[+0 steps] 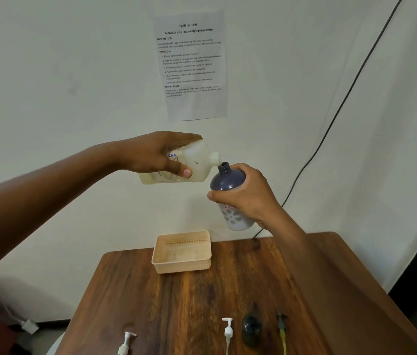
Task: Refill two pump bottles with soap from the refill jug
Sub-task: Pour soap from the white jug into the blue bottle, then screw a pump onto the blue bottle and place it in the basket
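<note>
A: What is seen across the lower part of the view?

B: A wooden table (189,298) is seen, pushed toward a pale wall (61,73). A printed sheet (192,65) is fixed to the wall, and a dark cable (343,103) is run down it on the right.

A: Where is the refill jug held?

B: The refill jug (197,162) is held above the table, tipped nearly onto its side. It is wrapped by the left hand (161,155) from above, with the thumb pressed on its near face and the fingers closed over the top. Its neck is pointed right, just at the mouth of the dark blue bottle (228,180).

A: And that bottle?

B: It is gripped around its middle by the right hand (246,193), fingers curled shut on it, thumb across the front. It is tilted a little, mouth toward the jug, and the bottom is seen below the hand. Whether the two openings are touching cannot be told.

A: What is left on the table?

B: A beige basket (181,252) is set at the far edge, directly below the jug. Near the front edge, a second dark bottle (251,329) is placed between a white pump head (228,331) and a greenish pump head (282,329). Another white pump (126,342) is laid well to the left.
</note>
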Demonstrator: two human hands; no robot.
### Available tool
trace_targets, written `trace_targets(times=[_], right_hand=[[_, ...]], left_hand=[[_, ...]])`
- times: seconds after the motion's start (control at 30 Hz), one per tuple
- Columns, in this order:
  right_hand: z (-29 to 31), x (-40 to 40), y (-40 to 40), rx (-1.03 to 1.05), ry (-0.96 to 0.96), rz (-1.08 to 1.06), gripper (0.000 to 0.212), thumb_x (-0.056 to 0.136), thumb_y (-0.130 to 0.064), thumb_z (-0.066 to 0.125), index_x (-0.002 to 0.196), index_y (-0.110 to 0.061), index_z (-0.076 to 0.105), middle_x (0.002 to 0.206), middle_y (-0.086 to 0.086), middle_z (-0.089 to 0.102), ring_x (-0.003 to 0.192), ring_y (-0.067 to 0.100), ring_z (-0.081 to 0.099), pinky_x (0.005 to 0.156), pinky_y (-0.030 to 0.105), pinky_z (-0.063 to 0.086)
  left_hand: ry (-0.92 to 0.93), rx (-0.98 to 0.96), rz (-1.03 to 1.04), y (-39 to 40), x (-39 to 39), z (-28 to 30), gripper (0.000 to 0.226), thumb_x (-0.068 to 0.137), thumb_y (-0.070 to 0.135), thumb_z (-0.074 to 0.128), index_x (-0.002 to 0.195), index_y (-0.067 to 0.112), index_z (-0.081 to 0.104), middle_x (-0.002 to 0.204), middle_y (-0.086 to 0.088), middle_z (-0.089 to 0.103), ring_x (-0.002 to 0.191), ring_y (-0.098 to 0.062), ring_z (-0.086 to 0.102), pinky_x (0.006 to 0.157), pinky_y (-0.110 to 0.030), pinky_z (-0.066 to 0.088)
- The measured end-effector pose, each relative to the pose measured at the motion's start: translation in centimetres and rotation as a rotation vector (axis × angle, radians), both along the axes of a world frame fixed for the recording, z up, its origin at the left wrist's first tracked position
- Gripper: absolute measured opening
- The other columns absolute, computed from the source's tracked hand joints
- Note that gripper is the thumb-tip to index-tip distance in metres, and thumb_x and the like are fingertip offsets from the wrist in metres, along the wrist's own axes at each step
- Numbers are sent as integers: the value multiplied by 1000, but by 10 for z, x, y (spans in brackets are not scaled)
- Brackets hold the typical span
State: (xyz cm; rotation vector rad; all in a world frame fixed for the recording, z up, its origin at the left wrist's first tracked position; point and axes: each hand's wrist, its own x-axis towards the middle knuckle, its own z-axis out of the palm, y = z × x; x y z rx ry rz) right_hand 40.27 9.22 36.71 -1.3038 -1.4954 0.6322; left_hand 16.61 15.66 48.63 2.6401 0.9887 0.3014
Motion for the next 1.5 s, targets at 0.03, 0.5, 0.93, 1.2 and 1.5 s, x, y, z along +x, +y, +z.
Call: trace_targets(times=[0.03,0.5,0.93,1.2,1.5], right_hand=[[-1,-1,0,-6,7,3,66,51,-51,91,107,-34,63,100,-14,67,89,7,66,68,23,54],[-10,-26,12,-60,123,31,67,48,-59,90,105,-34,62,98,-13,68,85,8,69,69,24,55],[-69,-69,9,-134,169,95,76,51,-53,96,114,-30,62,103,-11,69,91,14,70,72,25,60],[-142,-111,1,-213,140,192,85,48,-43,95,121,-21,57,110,-9,64,97,10,64,70,11,52],[-218,-142,-6,-289,146,194,83,53,-42,98,122,-34,54,121,-23,58,105,-19,55,76,2,46]], left_hand=[[-13,-10,3,0,-1,-3,81,79,54,73,152,34,43,129,16,62,113,-7,63,87,-21,51],[-311,-135,94,-7,-27,-64,64,88,45,67,147,31,48,122,13,64,108,-6,64,81,-19,57],[-504,-366,321,-28,-80,-179,72,82,39,80,142,23,43,128,-2,58,115,-21,65,88,-37,63],[-344,-354,538,-57,-120,-275,61,81,24,87,128,25,47,96,19,59,95,18,62,70,4,43],[-284,-474,704,-93,-158,-359,66,81,25,87,134,31,47,99,27,50,94,31,48,69,8,37]])
